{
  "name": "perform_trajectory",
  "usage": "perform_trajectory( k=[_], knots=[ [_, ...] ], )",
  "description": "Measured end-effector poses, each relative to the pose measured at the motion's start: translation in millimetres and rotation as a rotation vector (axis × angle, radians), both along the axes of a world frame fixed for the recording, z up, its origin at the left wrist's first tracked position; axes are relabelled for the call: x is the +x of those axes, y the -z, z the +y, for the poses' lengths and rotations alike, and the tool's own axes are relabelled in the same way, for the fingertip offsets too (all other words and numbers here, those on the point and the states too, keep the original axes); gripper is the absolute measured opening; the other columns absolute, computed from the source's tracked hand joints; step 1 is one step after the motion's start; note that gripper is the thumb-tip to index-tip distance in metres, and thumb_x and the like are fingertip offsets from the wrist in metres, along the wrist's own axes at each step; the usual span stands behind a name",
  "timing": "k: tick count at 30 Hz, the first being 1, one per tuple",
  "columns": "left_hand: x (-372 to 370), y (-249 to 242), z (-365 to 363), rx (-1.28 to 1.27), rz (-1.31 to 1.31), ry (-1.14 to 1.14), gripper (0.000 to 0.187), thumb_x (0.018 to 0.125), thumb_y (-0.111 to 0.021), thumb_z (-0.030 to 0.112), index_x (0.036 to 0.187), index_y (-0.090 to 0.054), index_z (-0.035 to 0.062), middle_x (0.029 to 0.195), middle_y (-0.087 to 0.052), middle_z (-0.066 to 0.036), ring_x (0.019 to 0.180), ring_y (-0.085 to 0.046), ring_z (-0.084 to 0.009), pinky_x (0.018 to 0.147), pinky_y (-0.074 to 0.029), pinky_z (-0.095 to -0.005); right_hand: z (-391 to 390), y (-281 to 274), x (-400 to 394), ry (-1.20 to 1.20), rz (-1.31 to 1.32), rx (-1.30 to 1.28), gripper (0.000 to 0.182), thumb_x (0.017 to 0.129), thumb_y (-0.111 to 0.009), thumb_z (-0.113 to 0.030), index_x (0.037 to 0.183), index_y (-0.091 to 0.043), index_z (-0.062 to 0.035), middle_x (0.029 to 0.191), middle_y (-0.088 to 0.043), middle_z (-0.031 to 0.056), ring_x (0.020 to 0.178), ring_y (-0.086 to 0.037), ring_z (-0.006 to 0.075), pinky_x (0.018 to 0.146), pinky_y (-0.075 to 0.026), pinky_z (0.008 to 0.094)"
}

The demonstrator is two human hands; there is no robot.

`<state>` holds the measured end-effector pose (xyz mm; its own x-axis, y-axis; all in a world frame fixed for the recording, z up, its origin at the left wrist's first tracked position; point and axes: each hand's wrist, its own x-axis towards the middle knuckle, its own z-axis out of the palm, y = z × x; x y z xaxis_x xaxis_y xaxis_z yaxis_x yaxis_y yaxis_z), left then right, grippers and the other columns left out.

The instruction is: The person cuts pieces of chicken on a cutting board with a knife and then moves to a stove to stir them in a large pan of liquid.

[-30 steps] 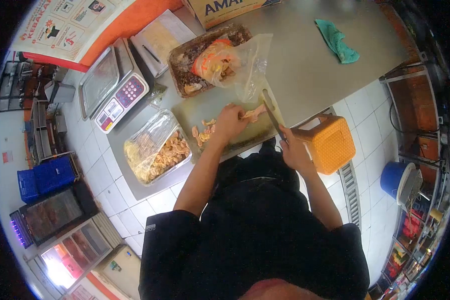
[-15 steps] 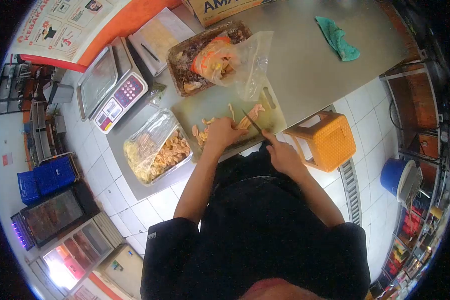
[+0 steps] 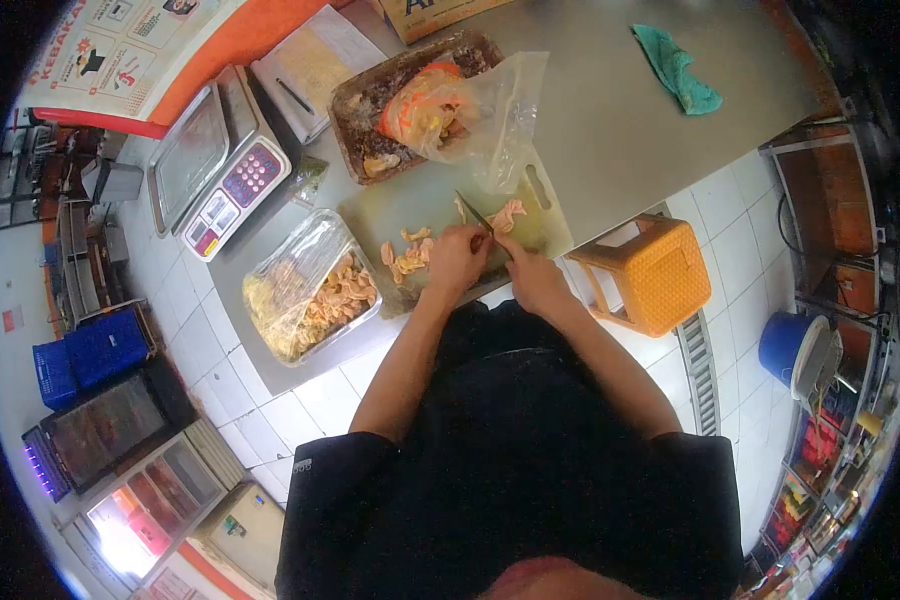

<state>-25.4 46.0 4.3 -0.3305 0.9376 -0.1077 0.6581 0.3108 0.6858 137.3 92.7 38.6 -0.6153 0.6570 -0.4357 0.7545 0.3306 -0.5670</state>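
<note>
My right hand is wrapped round the handle of a knife, whose dark blade slants up and left over the cutting board. Close against the blade, my left hand has its fingers drawn together; what lies under the fingertips is hidden. Cut pieces of pale pinkish meat lie left of that hand. Another strip of meat rests right of the blade, near the board's handle slot. Beside the board's left end stands a clear tray of meat pieces, partly covered with plastic film.
Behind the board, a stained metal tray holds an open plastic bag of meat. Left are a digital scale and papers with a pen. A green cloth lies far right. An orange stool stands by the table.
My right hand with the knife has moved left, bringing the blade beside my left fingers. My left hand has shifted slightly right, leaving more cut meat pieces visible behind it.
</note>
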Motion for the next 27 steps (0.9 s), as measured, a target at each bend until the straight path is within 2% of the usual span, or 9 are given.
perform_trajectory(
  k=[6, 9, 12, 14, 18, 20, 23, 25, 27],
  knots=[
    [-3.7, 1.1, -0.2, 0.005, -0.009, -0.019, 0.015, 0.080, -0.068, 0.018, 0.085, -0.071, 0.0044, 0.076, -0.065, -0.015, 0.076, -0.062, -0.0341, 0.070, -0.050, -0.0424, -6.4, -29.0, 31.9, -0.072, -0.167, -0.084, 0.052, 0.095, -0.050, -0.017, 0.144, -0.032, -0.0239, 0.091, -0.066, 0.0245, 0.084, -0.065, 0.0441, 0.075, -0.051, 0.0544],
    [-15.7, -5.1, -3.0, -0.041, -0.121, -0.011, 0.018, 0.079, -0.069, 0.020, 0.086, -0.071, 0.0037, 0.076, -0.065, -0.016, 0.076, -0.062, -0.0343, 0.072, -0.051, -0.0413, -8.0, -49.4, 65.5, -0.137, -0.261, -0.137, 0.053, 0.096, -0.051, -0.018, 0.145, -0.032, -0.0248, 0.089, -0.067, 0.0230, 0.083, -0.065, 0.0424, 0.075, -0.051, 0.0537],
    [-24.6, -23.1, -0.4, -0.165, 0.082, 0.024, 0.019, 0.079, -0.069, 0.023, 0.084, -0.071, 0.0047, 0.076, -0.064, -0.015, 0.078, -0.062, -0.0342, 0.076, -0.052, -0.0421, 2.9, -59.6, 87.9, -0.145, -0.156, -0.178, 0.053, 0.096, -0.052, -0.019, 0.145, -0.032, -0.0241, 0.087, -0.066, 0.0250, 0.084, -0.064, 0.0440, 0.077, -0.050, 0.0539],
    [-22.0, -27.6, 0.8, 0.198, 0.375, 0.029, 0.021, 0.079, -0.069, 0.027, 0.080, -0.070, 0.0058, 0.076, -0.064, -0.014, 0.081, -0.062, -0.0347, 0.078, -0.051, -0.0443, 10.4, -59.2, 83.3, -0.055, -0.097, -0.146, 0.052, 0.096, -0.052, -0.019, 0.144, -0.033, -0.0237, 0.090, -0.065, 0.0268, 0.088, -0.064, 0.0450, 0.079, -0.049, 0.0541],
    [9.0, -17.3, 24.1, 0.360, 0.220, -0.023, 0.020, 0.080, -0.069, 0.027, 0.080, -0.069, 0.0072, 0.076, -0.064, -0.013, 0.082, -0.062, -0.0351, 0.078, -0.051, -0.0459, 16.9, -39.1, 68.0, 0.050, -0.032, -0.075, 0.048, 0.096, -0.051, -0.019, 0.142, -0.037, -0.0224, 0.095, -0.063, 0.0314, 0.094, -0.062, 0.0478, 0.084, -0.047, 0.0546],
    [14.2, -4.3, 28.8, 0.063, 0.058, 0.008, 0.021, 0.080, -0.069, 0.027, 0.080, -0.068, 0.0063, 0.077, -0.064, -0.013, 0.082, -0.062, -0.0352, 0.076, -0.051, -0.0455, 16.5, -23.0, 75.0, 0.100, 0.009, -0.047, 0.048, 0.096, -0.051, -0.019, 0.143, -0.037, -0.0231, 0.096, -0.063, 0.0314, 0.094, -0.062, 0.0479, 0.084, -0.047, 0.0548],
    [7.8, 7.8, 20.9, 0.014, 0.013, 0.046, 0.020, 0.081, -0.069, 0.026, 0.079, -0.067, 0.0059, 0.076, -0.064, -0.013, 0.080, -0.062, -0.0346, 0.074, -0.051, -0.0450, 12.8, -23.7, 85.6, 0.163, 0.058, 0.000, 0.049, 0.096, -0.051, -0.019, 0.143, -0.037, -0.0243, 0.097, -0.064, 0.0312, 0.093, -0.062, 0.0481, 0.084, -0.047, 0.0551],
    [6.3, -8.2, 19.3, -0.043, -0.019, 0.039, 0.018, 0.080, -0.068, 0.023, 0.079, -0.068, 0.0058, 0.078, -0.066, -0.013, 0.081, -0.063, -0.0340, 0.074, -0.051, -0.0446, 9.9, -31.6, 81.4, 0.182, 0.074, 0.020, 0.050, 0.096, -0.051, -0.019, 0.143, -0.036, -0.0247, 0.097, -0.064, 0.0311, 0.092, -0.062, 0.0482, 0.083, -0.047, 0.0551],
    [5.3, -13.5, 17.4, -0.097, -0.055, 0.039, 0.015, 0.080, -0.068, 0.021, 0.080, -0.069, 0.0057, 0.080, -0.067, -0.014, 0.083, -0.064, -0.0334, 0.074, -0.051, -0.0443, 6.8, -39.3, 68.1, 0.058, -0.035, -0.038, 0.050, 0.096, -0.052, -0.020, 0.143, -0.037, -0.0251, 0.096, -0.065, 0.0298, 0.091, -0.063, 0.0473, 0.081, -0.048, 0.0557]
  ],
)
